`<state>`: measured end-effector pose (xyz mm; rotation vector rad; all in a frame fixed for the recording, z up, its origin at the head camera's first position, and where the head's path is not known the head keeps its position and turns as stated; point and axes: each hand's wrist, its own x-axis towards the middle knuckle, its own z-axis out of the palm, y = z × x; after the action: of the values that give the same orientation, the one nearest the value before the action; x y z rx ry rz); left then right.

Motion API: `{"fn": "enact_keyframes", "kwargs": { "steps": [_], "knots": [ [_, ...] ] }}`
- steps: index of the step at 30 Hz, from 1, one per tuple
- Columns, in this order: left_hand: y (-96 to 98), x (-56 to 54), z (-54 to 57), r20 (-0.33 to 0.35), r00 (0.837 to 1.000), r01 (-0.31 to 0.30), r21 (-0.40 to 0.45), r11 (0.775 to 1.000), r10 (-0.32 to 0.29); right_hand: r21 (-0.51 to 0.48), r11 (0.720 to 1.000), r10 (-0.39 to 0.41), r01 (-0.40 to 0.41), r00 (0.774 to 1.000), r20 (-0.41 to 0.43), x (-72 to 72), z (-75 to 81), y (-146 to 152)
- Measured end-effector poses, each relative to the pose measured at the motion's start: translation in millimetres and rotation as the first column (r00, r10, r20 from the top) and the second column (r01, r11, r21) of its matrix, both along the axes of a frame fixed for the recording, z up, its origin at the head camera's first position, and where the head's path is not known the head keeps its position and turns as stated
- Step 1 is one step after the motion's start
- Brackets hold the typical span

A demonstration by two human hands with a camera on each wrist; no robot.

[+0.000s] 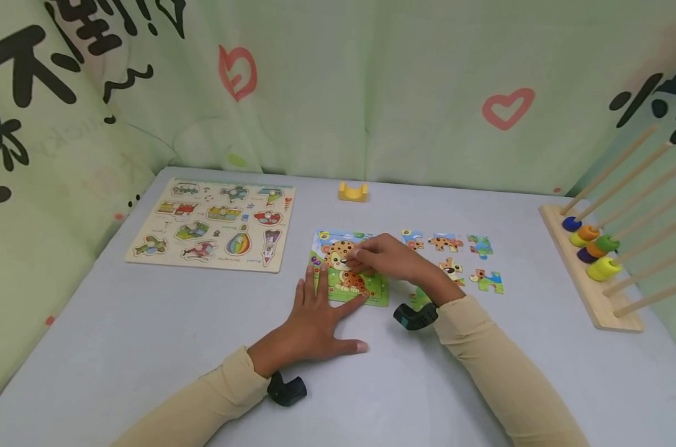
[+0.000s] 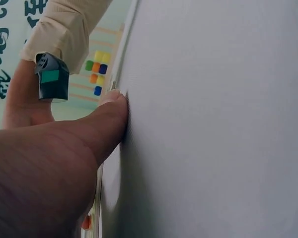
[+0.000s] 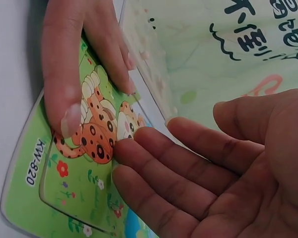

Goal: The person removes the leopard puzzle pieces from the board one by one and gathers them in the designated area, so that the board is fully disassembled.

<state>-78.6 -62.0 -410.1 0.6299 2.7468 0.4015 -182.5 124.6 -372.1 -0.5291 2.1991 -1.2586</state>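
A small leopard picture puzzle board (image 1: 378, 297), printed with green grass and flowers, lies flat on the table. My left hand (image 1: 318, 326) has its fingers spread; its fingertips rest on the board's left and lower edges. In the right wrist view, one left finger (image 3: 62, 89) presses on the picture near the leopard's tail. From the right side my right hand (image 1: 390, 257) reaches over the board, its loosely bent fingertips (image 3: 124, 148) touching the leopard picture. No piece shows in its grasp. Loose puzzle pieces (image 1: 487, 281) lie to the right of the board, partly hidden by the right arm.
A wooden vehicle puzzle (image 1: 243, 245) lies at the left. Behind the leopard board sits a small yellow block (image 1: 352, 194). At the right stands a wooden peg rack (image 1: 611, 310) with tall pegs and coloured rings (image 1: 603, 268). A printed curtain (image 1: 427, 93) encloses the table.
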Motion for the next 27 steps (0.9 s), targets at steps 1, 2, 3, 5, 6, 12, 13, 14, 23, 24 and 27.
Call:
{"fn": "enact_keyframes", "kwargs": {
  "steps": [1,2,3,5,6,12,13,14,23,24,27],
  "knots": [
    [-0.2,0.0,-0.1,0.001,1.0,0.0,-0.001,1.0,0.0,0.005,1.0,0.005,-0.005,1.0,0.002,-0.2,0.5,-0.8],
    [-0.3,0.1,-0.1,0.003,1.0,0.0,-0.001,1.0,0.0,0.007,1.0,0.003,-0.003,1.0,0.01,-0.8,0.4,-1.9],
    [-0.4,0.1,-0.2,0.005,1.0,0.0,0.001,1.0,0.0,0.01,1.0,0.002,-0.002,1.0,0.015,-1.2,0.3,-2.8],
    [-0.6,0.0,-0.7,0.004,1.0,0.002,0.002,1.0,-0.002,0.023,1.0,0.005,-0.005,1.0,0.009,-1.9,-0.3,-4.6],
    [-0.6,-0.1,-0.6,0.004,1.0,0.002,0.004,1.0,-0.002,0.032,0.999,0.009,-0.009,1.0,0.01,-2.2,-0.5,-5.3],
    [-0.9,-0.6,-2.3,-0.01,1.0,0.005,0.002,1.0,-0.005,0.122,0.989,0.091,-0.088,0.996,-0.024,-4.1,-1.8,-8.3],
    [-0.7,-0.8,-3.0,-0.012,1.0,0.007,0.002,1.0,-0.007,0.129,0.987,0.1,-0.095,0.995,-0.031,-4.2,-2.1,-8.3],
    [-0.4,-0.8,-3.2,-0.011,1.0,0.008,0.003,1.0,-0.008,0.133,0.986,0.104,-0.098,0.994,-0.038,-4.3,-2.6,-8.4],
    [-0.3,-1.3,-3.3,-0.02,0.999,0.024,-0.002,1.0,-0.025,0.109,0.977,0.193,-0.182,0.977,-0.097,-6.3,-10.1,-14.6],
    [-0.3,-1.5,-3.1,-0.019,1.0,0.025,-0.006,1.0,-0.025,0.106,0.977,0.195,-0.184,0.976,-0.093,-6.8,-10.9,-15.7],
    [-0.5,-1.4,-2.5,-0.022,1.0,0.021,-0.012,1.0,-0.022,0.113,0.977,0.195,-0.183,0.975,-0.106,-8.2,-12.4,-17.2]
  ]
}}
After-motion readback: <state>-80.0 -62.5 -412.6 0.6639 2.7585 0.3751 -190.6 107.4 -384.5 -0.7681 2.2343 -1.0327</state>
